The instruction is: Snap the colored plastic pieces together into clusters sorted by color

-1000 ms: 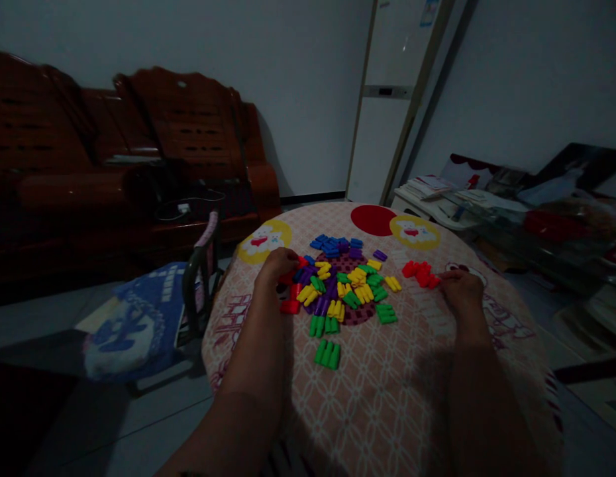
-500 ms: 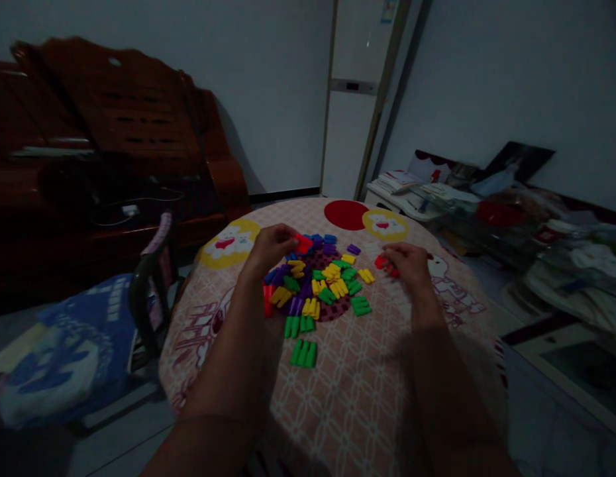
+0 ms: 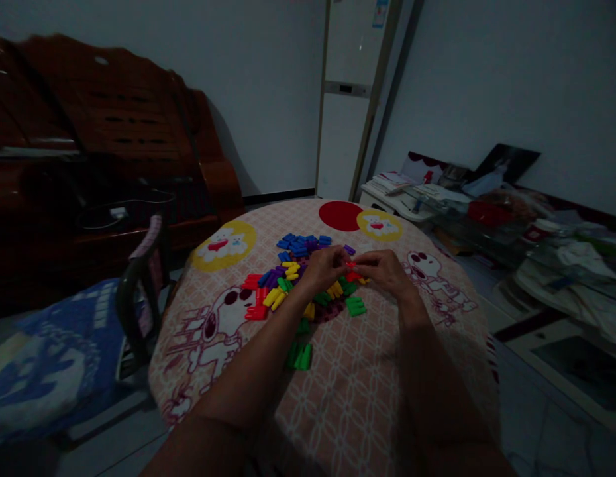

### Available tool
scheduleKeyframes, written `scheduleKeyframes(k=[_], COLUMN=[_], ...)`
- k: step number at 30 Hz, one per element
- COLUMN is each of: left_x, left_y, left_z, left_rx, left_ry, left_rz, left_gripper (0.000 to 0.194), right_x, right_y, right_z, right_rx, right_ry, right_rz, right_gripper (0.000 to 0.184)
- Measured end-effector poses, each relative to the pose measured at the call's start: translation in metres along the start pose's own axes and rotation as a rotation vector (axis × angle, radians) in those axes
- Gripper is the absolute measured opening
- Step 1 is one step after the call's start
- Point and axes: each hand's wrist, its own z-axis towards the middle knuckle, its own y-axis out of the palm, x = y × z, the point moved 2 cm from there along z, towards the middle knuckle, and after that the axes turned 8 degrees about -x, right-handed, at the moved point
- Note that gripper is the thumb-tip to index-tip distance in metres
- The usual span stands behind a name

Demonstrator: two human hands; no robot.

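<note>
A heap of small plastic pieces (image 3: 288,281) in blue, purple, yellow, green and red lies on a round table (image 3: 338,397) with a cartoon-print cloth. My left hand (image 3: 324,267) and my right hand (image 3: 385,270) meet above the heap's right side. Both are closed in a pinch on red pieces (image 3: 351,271) held between them. Loose red pieces (image 3: 253,298) lie at the heap's left, green ones (image 3: 299,356) nearer me, blue ones (image 3: 298,244) at the far side.
A chair (image 3: 139,291) with a blue cushion (image 3: 44,358) stands left of the table. A dark wooden sofa (image 3: 89,152) lines the left wall. A tall white appliance (image 3: 345,99) stands in the corner. Cluttered low surfaces (image 3: 487,212) fill the right side.
My left hand picked a red piece from the heap's far left and carried it right. My right hand brought red pieces in from the right. Both now meet over the heap.
</note>
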Motion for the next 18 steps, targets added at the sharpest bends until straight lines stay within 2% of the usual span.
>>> scheduleKeyframes(k=[5,7,9,13,16,18], left_x=[0.005,0.004,0.001,-0.014,-0.029,-0.040], left_y=[0.012,0.012,0.006,-0.020,-0.046,-0.067], left_z=[0.000,0.001,0.001,0.000,-0.007,-0.014], left_rx=[0.005,0.004,0.022,0.072,0.077,0.081], left_ry=[0.002,0.031,0.049,-0.058,-0.227,-0.351], left_rz=[0.013,-0.013,-0.018,0.141,0.420,0.561], left_gripper=[0.011,0.016,0.021,0.021,0.022,0.027], right_x=[0.000,0.008,0.020,0.046,0.058,0.062], right_y=[-0.009,-0.019,-0.033,-0.056,-0.057,-0.051], right_z=[-0.004,-0.005,-0.007,-0.012,-0.011,-0.010], right_rx=[-0.045,0.019,0.146,0.353,0.382,0.353], right_ry=[-0.050,-0.008,0.062,0.152,0.147,0.145], right_rz=[-0.179,-0.233,-0.298,-0.396,-0.505,-0.573], right_gripper=[0.012,0.012,0.013,0.020,0.020,0.020])
